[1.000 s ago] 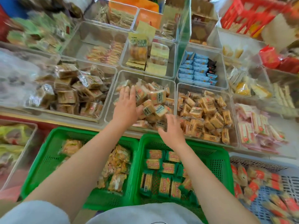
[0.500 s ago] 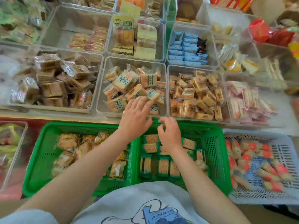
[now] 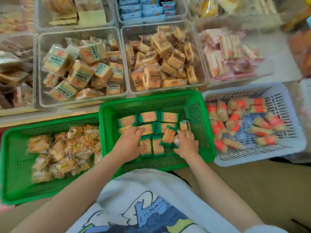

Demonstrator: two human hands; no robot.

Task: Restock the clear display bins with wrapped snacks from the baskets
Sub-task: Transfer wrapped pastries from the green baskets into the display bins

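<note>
- Left hand in middle basket, fingers spread flat on green packs.
- Right hand beside it, curled round a clear-wrapped snack.

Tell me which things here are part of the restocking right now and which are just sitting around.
In play:
- left hand and right hand, both down among the packets
- middle green basket
- green-wrapped snacks inside it
- clear bins behind, already holding wrapped snacks

Sitting by for now:
- left green basket of clear-wrapped snacks
- pale blue basket of orange-banded snacks
</note>
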